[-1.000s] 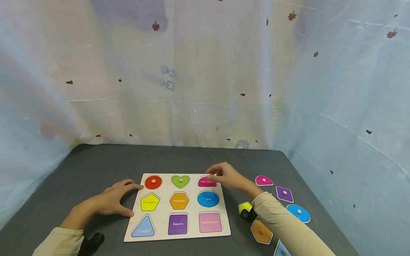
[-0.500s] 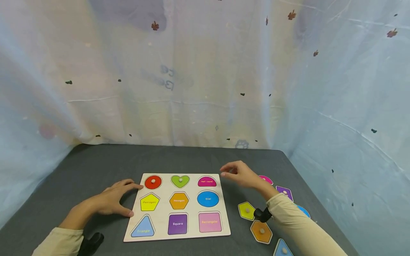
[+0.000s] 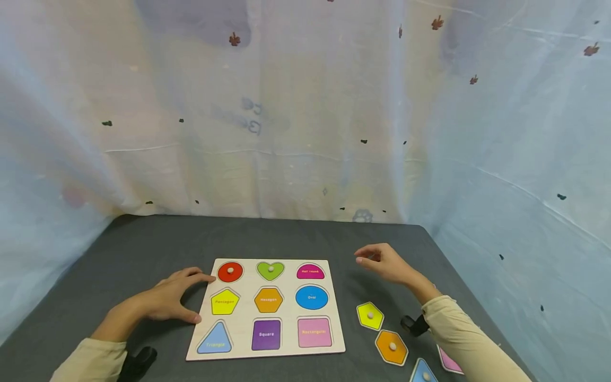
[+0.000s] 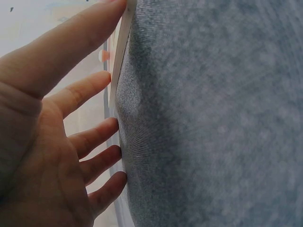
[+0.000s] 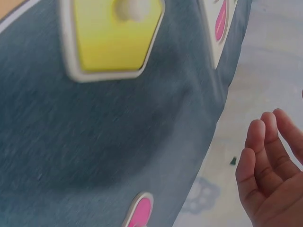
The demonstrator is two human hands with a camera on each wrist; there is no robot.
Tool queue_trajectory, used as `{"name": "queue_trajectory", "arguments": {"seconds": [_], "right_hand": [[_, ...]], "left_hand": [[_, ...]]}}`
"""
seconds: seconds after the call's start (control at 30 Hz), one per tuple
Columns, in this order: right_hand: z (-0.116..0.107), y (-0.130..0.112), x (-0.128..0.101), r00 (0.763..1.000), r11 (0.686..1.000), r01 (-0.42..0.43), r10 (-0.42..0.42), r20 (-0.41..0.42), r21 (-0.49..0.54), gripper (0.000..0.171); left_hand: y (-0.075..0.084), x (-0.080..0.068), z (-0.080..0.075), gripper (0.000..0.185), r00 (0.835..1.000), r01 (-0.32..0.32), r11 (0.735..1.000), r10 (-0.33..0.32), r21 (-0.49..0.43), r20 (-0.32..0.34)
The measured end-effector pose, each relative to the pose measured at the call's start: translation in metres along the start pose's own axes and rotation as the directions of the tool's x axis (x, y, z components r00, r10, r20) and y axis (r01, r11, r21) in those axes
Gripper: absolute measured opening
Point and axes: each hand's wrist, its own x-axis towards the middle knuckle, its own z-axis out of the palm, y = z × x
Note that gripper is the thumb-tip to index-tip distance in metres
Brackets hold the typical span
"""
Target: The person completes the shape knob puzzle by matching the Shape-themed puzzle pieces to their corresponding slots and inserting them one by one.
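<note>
The right hand [image 3: 389,263] is raised above the desk [image 3: 267,239], holding nothing, with a moderate gap between thumb and curved fingers. The left hand [image 3: 167,297] is spread wide, thumb and index finger touching the left edge of the board [image 3: 289,300]. The board lies flat, long axis side to side, labels facing the person. It has nine shapes: two knobbed pieces, a red circle [image 3: 230,272] and a green heart [image 3: 270,271], and seven labelled recesses [image 3: 312,297]. To its right lie one yellow pentagon [image 3: 370,316], one orange hexagon [image 3: 392,348], one blue triangle [image 3: 423,373] with its tip pointing away from the person, and a pink piece [image 3: 450,362] partly hidden by the right sleeve [image 3: 470,339]. A patterned sheet [image 3: 305,106] hangs behind.
</note>
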Motion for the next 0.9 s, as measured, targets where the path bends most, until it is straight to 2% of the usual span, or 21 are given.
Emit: {"name": "queue_trajectory", "arguments": {"seconds": [0.4, 0.57, 0.77, 0.9], "right_hand": [[-0.017, 0.030, -0.019, 0.997, 0.999, -0.031, 0.029, -0.068, -0.032, 0.030], [-0.022, 0.038, -0.025, 0.994, 0.997, -0.074, 0.072, -0.080, -0.028, 0.032], [-0.029, 0.046, -0.030, 0.993, 0.997, -0.071, 0.068, -0.098, -0.036, 0.031], [-0.033, 0.053, -0.032, 0.991, 0.995, -0.102, 0.099, -0.095, -0.024, 0.033]], "left_hand": [[0.003, -0.001, -0.001, 0.085, 1.000, 0.001, 1.000, -0.001, 0.005, -0.003], [0.005, -0.001, -0.002, 0.086, 1.000, 0.008, 1.000, -0.008, 0.005, -0.001], [0.005, -0.001, -0.002, 0.087, 1.000, 0.006, 1.000, -0.006, 0.006, 0.003], [0.005, -0.002, -0.002, 0.087, 1.000, 0.000, 1.000, 0.000, 0.007, 0.005]]}}
